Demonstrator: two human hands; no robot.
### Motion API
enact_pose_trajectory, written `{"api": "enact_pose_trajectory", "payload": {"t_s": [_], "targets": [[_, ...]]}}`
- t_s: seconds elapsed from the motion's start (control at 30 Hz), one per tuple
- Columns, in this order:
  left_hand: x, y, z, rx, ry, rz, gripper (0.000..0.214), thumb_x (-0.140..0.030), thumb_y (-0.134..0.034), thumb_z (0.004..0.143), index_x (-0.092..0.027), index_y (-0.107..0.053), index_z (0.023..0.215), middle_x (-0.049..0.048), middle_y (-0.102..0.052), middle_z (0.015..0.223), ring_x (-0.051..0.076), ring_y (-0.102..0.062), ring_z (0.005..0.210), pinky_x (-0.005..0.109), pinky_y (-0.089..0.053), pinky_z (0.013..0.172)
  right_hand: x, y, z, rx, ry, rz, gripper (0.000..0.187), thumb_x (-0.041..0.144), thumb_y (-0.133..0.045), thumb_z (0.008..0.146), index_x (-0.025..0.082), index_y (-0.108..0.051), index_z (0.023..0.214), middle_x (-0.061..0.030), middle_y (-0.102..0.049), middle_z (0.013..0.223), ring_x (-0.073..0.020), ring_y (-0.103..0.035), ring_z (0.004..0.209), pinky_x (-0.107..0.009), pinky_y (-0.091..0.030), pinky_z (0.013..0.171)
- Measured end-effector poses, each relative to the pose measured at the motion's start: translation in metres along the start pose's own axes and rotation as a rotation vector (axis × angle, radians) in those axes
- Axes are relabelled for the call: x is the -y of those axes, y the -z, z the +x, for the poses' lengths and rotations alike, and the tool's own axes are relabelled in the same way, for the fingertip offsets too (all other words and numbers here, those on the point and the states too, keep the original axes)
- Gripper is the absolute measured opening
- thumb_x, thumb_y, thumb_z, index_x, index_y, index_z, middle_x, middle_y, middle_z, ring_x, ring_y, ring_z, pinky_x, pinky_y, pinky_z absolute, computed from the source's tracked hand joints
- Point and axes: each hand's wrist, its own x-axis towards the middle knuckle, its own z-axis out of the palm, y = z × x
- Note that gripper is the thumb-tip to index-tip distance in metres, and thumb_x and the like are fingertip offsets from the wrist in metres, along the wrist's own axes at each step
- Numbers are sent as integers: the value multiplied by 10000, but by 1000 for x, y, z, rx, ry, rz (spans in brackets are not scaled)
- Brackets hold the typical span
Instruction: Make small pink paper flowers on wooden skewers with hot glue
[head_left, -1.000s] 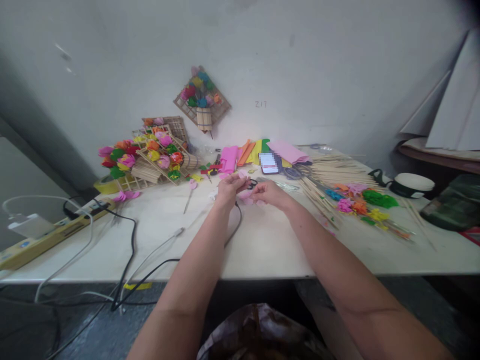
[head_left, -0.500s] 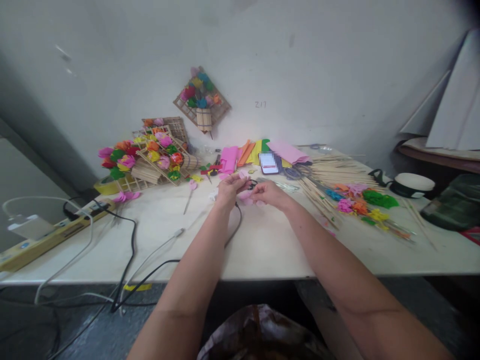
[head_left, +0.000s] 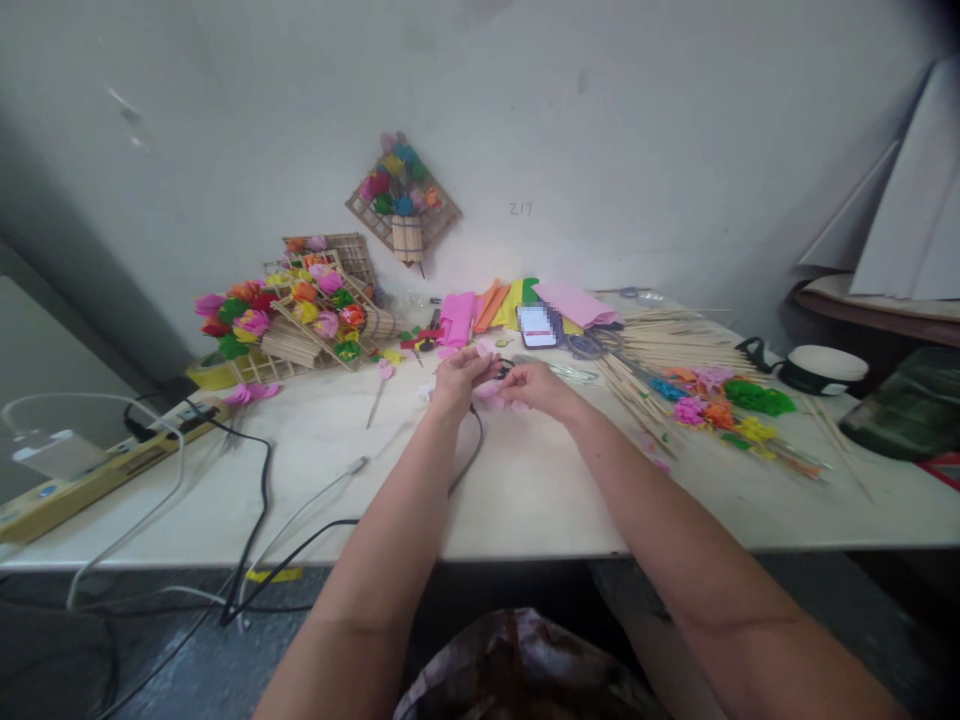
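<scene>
- Pink petal [head_left: 487, 347]: at the frame's centre, at the fingertips of the left hand, above the white table [head_left: 540, 500] that spans the view.
- Baskets [head_left: 300, 345]: a flower-filled heap at the left of centre, parts of it hiding one another.
- Sticks [head_left: 675, 340]: spread right of centre, beyond the right hand.
- Left hand [head_left: 463, 378]: appears to pinch the petal between thumb and fingers; hardly shifted over the last second, which suggests fine fingerwork in one spot.
- Right hand [head_left: 544, 388]: just beside it, likewise nearly unmoved, fingertips drawn together; whether anything thin sits between them I cannot tell.
- Loose petals [head_left: 491, 390]: more pink between and below the hands, partly covered by fingers, their number unclear.
- Dark loop [head_left: 507, 368]: between the hands, too small and blurred to identify.
</scene>
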Motion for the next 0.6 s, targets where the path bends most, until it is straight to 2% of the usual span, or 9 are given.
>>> {"api": "enact_pose_trajectory", "payload": {"t_s": [0.2, 0.33, 0.43, 0.53, 0.6], "targets": [[-1, 2, 0, 7, -17, -5, 262, -224, -772, 544, -116, -635, 740, 46, -683, 757, 119, -639, 651, 266, -509, 703, 2, 2, -1, 13, 14, -41, 57, 177, -647, 591, 146, -603, 571, 20, -594, 498, -51, -419, 407, -181, -311, 397], [-3, 2, 0, 16, -21, -8, 268, -232, -776, 546, -118, -638, 745, 44, -681, 748, 119, -640, 651, 278, -508, 733, 0, 12, 0, 73, 50, 9, 193, 327, -664, 639, 139, -621, 636, -15, -625, 566, -61, -431, 439, -186, -311, 398], [-4, 0, 0, 40, 5, -11, 327, -228, -782, 540, -117, -632, 809, 47, -684, 731, 128, -645, 638, 298, -512, 745, -3, 20, 4, -7, 71, 143, 333, 462, -597, 704, 131, -623, 680, -46, -638, 624, -70, -439, 470, -189, -310, 399], [-5, -4, -2, 86, 31, -19, 507, -213, -793, 522, -130, -597, 982, 30, -682, 686, 145, -655, 634, 302, -521, 714, -3, 22, 7, -122, 79, 264, 368, 497, -592, 700, 131, -625, 710, -44, -631, 648, -75, -444, 493, -192, -314, 411], [-6, -7, -5, 123, 50, -7, 624, -206, -794, 526, -137, -551, 1097, 15, -678, 664, 149, -658, 634, 293, -523, 694, -1, 19, 10, -154, 84, 320, 367, 506, -599, 691, 139, -613, 695, -31, -618, 647, -74, -445, 499, -196, -324, 427]]}}
